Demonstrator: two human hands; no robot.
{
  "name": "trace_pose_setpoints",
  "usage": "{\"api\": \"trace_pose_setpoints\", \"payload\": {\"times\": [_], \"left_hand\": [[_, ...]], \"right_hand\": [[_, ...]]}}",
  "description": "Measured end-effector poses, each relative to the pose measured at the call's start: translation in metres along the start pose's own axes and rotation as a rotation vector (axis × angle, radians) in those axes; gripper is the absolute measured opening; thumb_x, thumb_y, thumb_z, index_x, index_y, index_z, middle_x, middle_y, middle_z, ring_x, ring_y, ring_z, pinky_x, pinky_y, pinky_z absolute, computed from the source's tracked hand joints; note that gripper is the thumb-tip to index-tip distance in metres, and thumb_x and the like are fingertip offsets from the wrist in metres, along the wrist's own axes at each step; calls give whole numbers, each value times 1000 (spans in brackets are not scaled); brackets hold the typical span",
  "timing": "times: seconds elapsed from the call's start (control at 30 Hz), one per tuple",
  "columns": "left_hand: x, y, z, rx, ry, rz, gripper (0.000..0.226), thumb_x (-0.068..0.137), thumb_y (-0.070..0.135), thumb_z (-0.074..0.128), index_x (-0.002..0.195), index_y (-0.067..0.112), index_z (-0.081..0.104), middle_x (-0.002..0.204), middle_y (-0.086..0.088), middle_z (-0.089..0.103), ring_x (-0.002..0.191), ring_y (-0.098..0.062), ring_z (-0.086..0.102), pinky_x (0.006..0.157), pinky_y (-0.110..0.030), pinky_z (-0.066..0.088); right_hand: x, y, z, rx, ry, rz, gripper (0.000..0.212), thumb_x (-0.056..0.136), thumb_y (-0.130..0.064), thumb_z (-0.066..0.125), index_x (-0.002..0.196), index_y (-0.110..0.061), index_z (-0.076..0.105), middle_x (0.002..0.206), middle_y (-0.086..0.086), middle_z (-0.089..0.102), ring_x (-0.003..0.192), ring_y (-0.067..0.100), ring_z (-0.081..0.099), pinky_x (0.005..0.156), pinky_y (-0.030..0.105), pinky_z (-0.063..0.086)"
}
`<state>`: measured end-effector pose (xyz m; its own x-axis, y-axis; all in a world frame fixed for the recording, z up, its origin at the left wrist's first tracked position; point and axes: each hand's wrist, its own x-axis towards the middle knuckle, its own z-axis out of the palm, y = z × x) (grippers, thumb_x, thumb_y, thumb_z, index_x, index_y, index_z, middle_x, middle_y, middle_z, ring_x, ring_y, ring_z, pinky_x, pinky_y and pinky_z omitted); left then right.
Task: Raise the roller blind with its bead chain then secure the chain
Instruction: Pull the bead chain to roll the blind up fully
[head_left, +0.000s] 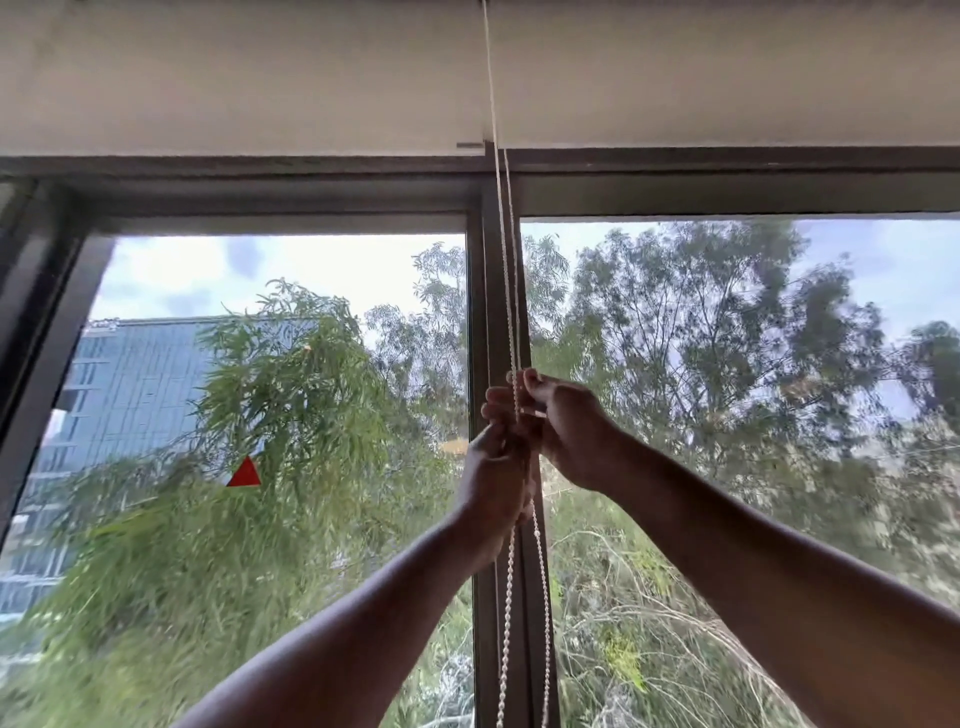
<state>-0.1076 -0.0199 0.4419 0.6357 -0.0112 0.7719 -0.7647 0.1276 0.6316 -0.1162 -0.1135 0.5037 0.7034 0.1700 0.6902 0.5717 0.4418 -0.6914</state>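
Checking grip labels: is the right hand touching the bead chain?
Touching. The head view shows the right hand with its fingers closed around the bead chain in front of the window post; the left hand grips it just below.

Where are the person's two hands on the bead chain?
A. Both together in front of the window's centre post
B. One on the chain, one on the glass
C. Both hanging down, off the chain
A: the left hand and right hand both close on the bead chain at the centre post.
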Motion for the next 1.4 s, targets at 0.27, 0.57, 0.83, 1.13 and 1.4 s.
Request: {"api": "trace_pose_setpoints", "payload": {"times": [0.27, 0.57, 0.83, 1.13, 1.4], "left_hand": [[-18, -6, 3, 20, -20, 35, 32, 104, 9, 44, 74, 18, 45, 50, 3, 30, 31, -3, 26, 34, -12, 21], [-38, -35, -18, 206, -56, 30, 35, 106, 15, 41, 71, 20, 43, 48, 4, 32, 33, -7, 26, 36, -17, 22], [-53, -42, -22, 252, -126, -47, 33, 108, 26, 38, 78, 17, 46, 49, 4, 38, 35, -8, 32, 35, -17, 28], [-82, -82, -21, 107, -118, -202, 32, 107, 27, 40, 76, 18, 41, 43, 13, 38, 30, -1, 30, 33, -12, 27], [-141, -131, -15, -4, -91, -281, 34, 108, 31, 36, 76, 22, 39, 46, 11, 33, 32, -3, 28, 34, -14, 26]], "right_hand": [[7, 3, 26, -140, 97, -99, 34, 109, -14, 36, 91, -23, 63, 42, -13, 39, 33, 4, 26, 38, 14, 18], [-8, 40, 24, -249, 121, -156, 35, 109, -15, 38, 83, -26, 59, 49, -10, 39, 38, 6, 25, 41, 16, 16], [-22, 50, 12, -181, 81, -95, 30, 107, -7, 35, 95, -23, 58, 56, -6, 37, 39, 5, 26, 39, 17, 17], [-57, 89, -7, -117, 9, 50, 26, 107, -6, 39, 97, -14, 60, 57, -2, 39, 41, 7, 30, 42, 20, 22], [-114, 130, -38, -96, -2, 109, 17, 105, -5, 47, 102, -12, 62, 67, 6, 50, 53, 14, 43, 46, 23, 39]]}}
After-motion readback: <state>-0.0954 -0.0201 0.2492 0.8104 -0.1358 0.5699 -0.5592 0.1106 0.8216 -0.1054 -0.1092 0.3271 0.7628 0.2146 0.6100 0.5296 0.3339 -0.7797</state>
